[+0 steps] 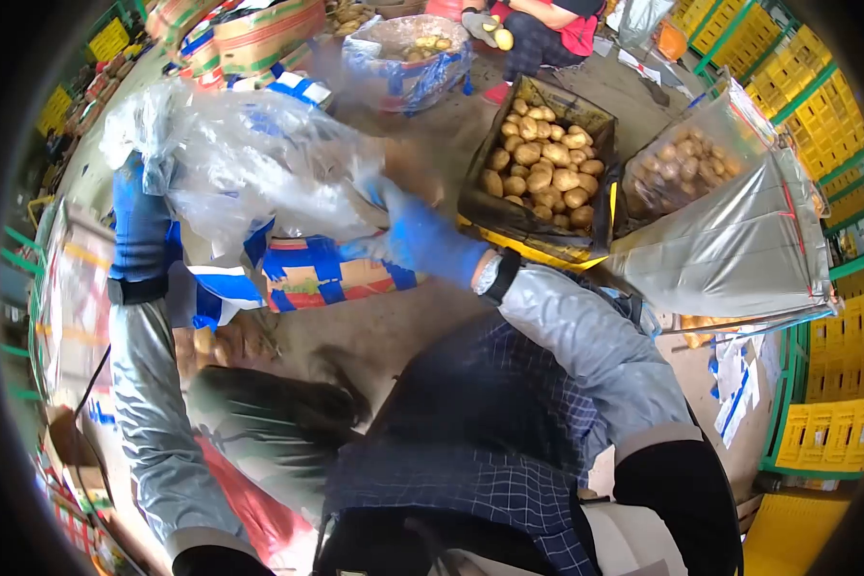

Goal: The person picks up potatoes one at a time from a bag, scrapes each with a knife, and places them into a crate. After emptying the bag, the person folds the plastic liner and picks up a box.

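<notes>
A clear plastic bag [269, 158] is stretched out in front of me, above a carton with blue tape [331, 274]. My left hand [144, 197], in a blue glove, is closed on the bag's bunched end at the left. My right hand [418, 230], also blue-gloved and slightly blurred, is at the bag's right end, its fingers closed around the edge of the plastic. Right of that hand stands a dark crate [600, 202] full of potatoes [544, 178].
Another person [547, 19] crouches at the top, gloved hand by potatoes. Nearby stands a plastic-lined basket [394, 77]. Silver sheeting [730, 240] and a clear bag of potatoes [686, 163] lie right. Yellow crates [830, 432] line the right edge; striped sacks [269, 38] stand top left.
</notes>
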Demonstrator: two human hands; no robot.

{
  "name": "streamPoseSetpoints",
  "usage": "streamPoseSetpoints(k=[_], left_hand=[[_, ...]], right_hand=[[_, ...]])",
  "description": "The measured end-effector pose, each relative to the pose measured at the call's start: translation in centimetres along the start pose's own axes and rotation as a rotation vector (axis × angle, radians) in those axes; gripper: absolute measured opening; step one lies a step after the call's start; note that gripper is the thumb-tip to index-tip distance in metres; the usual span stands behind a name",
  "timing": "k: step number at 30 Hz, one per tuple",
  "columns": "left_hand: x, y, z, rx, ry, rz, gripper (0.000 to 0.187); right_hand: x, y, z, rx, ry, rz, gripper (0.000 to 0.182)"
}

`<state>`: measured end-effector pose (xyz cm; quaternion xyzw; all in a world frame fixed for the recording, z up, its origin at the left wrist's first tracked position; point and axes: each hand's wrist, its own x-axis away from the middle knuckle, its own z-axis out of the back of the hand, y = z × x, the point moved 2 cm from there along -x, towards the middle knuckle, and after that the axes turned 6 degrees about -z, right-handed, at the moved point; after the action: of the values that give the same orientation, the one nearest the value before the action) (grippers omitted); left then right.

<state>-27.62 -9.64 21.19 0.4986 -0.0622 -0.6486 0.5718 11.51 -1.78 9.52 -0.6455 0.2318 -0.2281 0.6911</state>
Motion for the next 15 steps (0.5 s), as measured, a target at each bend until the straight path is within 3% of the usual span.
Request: streamPoseSetpoints(k=[1, 3, 5, 6, 7, 8, 9, 10, 11, 13, 14, 15], left_hand=[[-1.8, -1.6, -1.2, 0.277, -0.081, 0.044, 0.040], [-3.9, -0.7, -6.9, 0.196, -0.230, -0.151, 0.041], [-5.8, 1.5, -12.6, 0.073, -0.367, -0.451, 0.045], [-7.1, 1.9, -14.1, 0.175, -0.429, -0.432, 0.047], [-8.5, 2.3, -15.6, 0.276, -0.490, -0.407, 0.049], [-10.0, 0.5, -16.6, 0.616, -0.504, -0.197, 0.051], [-11.1, -1.0, -17.4, 0.649, -0.480, -0.095, 0.049], [-12.1, -2.4, -18.1, 0.684, -0.450, 0.007, 0.048], [-12.7, -3.2, -18.1, 0.416, -0.405, -0.004, 0.041], [-13.3, -3.4, -17.3, -0.124, -0.429, -0.210, 0.036], [-13.6, -2.8, -17.2, -0.102, -0.390, -0.186, 0.036], [-14.0, -2.3, -17.1, -0.080, -0.350, -0.163, 0.036]], right_hand=[[-1.2, -2.1, 0.3, -0.423, -0.003, 0.008, 0.089], [-5.6, -3.7, -0.2, -1.013, -0.083, -0.052, 0.083], [-10.7, -3.8, 0.2, -0.888, -0.192, 0.023, 0.074], [-12.5, -3.6, 0.8, -0.612, -0.126, 0.231, 0.068], [-14.1, -3.5, 1.2, -0.295, 0.013, 0.427, 0.062], [-15.7, -3.4, 1.7, -0.036, 0.190, 0.587, 0.057], [-17.6, -2.3, 2.5, -0.241, 0.147, 0.479, 0.054], [-19.4, -0.7, 2.8, -0.213, 0.182, 0.500, 0.051], [-21.1, 0.8, 3.2, -0.184, 0.217, 0.519, 0.049], [-21.5, 1.8, 3.5, 0.405, 0.289, 0.654, 0.053], [-21.5, 2.3, 3.0, 0.815, 0.368, 0.816, 0.055], [-21.5, 1.9, 3.1, 0.381, 0.289, 0.531, 0.054]])
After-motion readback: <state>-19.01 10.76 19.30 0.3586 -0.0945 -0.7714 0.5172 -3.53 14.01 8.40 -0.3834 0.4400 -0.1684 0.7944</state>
